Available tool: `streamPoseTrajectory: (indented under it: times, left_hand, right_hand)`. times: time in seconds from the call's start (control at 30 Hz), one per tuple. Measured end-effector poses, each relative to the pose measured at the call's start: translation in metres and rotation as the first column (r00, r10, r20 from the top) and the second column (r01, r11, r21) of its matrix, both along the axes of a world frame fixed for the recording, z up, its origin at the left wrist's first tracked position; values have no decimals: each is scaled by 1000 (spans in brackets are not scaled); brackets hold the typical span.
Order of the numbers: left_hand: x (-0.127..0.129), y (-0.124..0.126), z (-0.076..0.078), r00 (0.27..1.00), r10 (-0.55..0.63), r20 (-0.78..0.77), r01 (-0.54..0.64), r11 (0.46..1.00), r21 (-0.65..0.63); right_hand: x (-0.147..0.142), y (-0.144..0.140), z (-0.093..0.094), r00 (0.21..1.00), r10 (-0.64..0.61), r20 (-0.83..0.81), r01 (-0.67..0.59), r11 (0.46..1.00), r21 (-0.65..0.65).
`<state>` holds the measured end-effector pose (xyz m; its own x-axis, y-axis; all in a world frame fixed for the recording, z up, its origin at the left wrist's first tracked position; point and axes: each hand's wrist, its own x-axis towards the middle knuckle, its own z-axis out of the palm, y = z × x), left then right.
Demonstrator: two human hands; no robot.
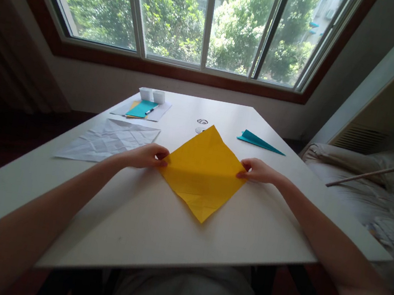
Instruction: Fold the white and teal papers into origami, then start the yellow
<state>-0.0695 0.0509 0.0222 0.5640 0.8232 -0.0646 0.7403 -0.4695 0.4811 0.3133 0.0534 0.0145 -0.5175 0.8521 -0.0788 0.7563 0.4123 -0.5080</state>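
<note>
At frame centre, a yellow paper square (205, 172) lies diamond-wise on the white desk (138, 218), the left hand (145, 156) and right hand (259, 171) pinching its side corners, fingers closed on paper; beyond, a teal folded plane (259, 141).

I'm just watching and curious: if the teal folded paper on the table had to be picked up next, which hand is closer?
The right hand, probably. It pinches the yellow paper's right corner, and the teal folded paper lies just beyond it on that side. The left hand holds the opposite corner, farther away.
</note>
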Motion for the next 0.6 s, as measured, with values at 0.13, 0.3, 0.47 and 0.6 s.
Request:
streamPoseTrajectory:
  times: [0.13, 0.3, 0.47, 0.6]
  left_hand:
    - [-5, 4, -3, 998, -1, 55, -2, 998, 55]
    - [-9, 7, -6, 995, 12, 97, -26, 990, 140]
    - [-11, 9, -9, 997, -67, 44, 57, 979, 195]
    - [-7, 2, -2, 983, -106, -151, 135, 971, 197]
  right_hand:
    - [3, 1, -2, 995, 89, -37, -84, 990, 110]
    - [7, 6, -7, 985, 172, 21, -170, 937, 304]
    - [9, 6, -6, 970, 225, 90, -242, 907, 345]
    - [6, 0, 0, 952, 240, 190, -293, 892, 345]
